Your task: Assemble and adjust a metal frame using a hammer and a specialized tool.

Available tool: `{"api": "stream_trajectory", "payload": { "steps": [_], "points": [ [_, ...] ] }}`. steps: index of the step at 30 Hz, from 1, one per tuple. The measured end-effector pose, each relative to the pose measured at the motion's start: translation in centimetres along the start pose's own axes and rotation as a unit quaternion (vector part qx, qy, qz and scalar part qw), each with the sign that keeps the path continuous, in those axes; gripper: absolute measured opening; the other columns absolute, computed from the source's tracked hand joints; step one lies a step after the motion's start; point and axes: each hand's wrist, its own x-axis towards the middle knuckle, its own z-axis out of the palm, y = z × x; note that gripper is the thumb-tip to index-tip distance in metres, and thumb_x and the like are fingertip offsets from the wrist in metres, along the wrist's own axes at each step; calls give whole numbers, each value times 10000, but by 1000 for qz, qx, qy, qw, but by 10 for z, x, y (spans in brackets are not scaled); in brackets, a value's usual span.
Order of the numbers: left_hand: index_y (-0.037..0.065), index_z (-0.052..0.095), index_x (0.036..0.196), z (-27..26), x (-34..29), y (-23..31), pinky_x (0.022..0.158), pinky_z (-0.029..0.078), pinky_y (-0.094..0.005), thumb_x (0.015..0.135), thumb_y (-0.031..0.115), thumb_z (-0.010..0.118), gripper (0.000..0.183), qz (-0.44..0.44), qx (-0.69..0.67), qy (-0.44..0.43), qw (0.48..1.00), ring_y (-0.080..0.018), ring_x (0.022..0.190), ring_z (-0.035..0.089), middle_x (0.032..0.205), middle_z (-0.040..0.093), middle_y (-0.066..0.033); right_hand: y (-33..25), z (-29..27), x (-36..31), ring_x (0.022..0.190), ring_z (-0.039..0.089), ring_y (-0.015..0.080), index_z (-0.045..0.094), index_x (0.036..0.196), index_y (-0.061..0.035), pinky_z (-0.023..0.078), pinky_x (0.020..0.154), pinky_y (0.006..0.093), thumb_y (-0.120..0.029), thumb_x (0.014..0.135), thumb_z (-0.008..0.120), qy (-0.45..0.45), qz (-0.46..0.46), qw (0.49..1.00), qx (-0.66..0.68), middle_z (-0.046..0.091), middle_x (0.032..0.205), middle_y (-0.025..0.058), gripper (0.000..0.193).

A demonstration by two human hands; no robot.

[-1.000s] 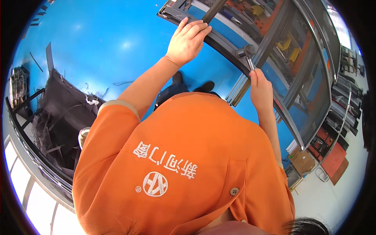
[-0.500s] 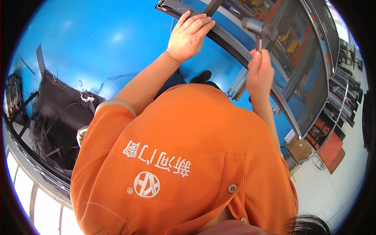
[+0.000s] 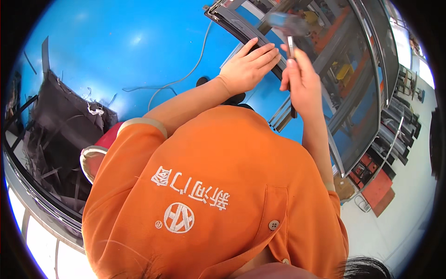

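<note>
My left hand (image 3: 251,67) lies with fingers stretched out on the near rail of a dark grey window or door frame (image 3: 234,22). In my right hand (image 3: 303,83) is the handle of a mallet (image 3: 291,44), gripped with its head up over the frame. The mallet's head is smeared by motion, and I cannot tell whether it touches the rail. Through the frame's glazed or meshed panels, orange and yellow things show.
A black bin or bag (image 3: 69,125) of dark scraps stands at left, with something red (image 3: 109,137) beside it. A thin cable (image 3: 199,63) curves over the blue floor. Dark profiles (image 3: 400,123), red-orange boards (image 3: 378,188) and a cardboard box (image 3: 343,187) sit at right.
My left hand has slid right and nearer along the rail, closer to the mallet. My right hand and the mallet have shifted slightly left. More of the cable shows.
</note>
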Motion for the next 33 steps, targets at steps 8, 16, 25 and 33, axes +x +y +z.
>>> {"api": "stream_trajectory", "payload": {
  "steps": [8,16,25,33],
  "points": [
    [91,624,1304,6,-9,1,1247,264,-431,926,155,583,386,12,-27,0,1000,-216,1413,452,1444,558,-42,-14,21,29,582,555,241,650,1047,-63,455,576,369,-197,1055,548,-14,-67,997,-48,661,720,103,168],
    [85,632,1293,1,-6,0,1249,271,-435,926,156,591,376,21,-33,-11,999,-219,1414,459,1415,587,-53,-20,27,50,599,505,155,603,1031,-49,428,594,323,-234,1077,496,-38,-101,992,-62,564,657,26,218],
    [85,635,1292,4,-8,-1,1246,277,-442,931,159,591,371,30,-47,-28,998,-218,1417,459,1405,594,-52,-14,35,54,569,566,298,614,996,-48,474,596,423,-273,1075,511,-44,-91,984,-145,663,712,109,260],
    [113,636,1325,-17,-4,-20,1171,329,-482,908,105,642,417,-46,-87,54,994,-228,1255,545,1301,612,-52,-5,10,29,553,534,220,624,1017,-61,435,560,375,-273,1075,521,-29,-1,999,-23,621,657,68,243]
  ]
}}
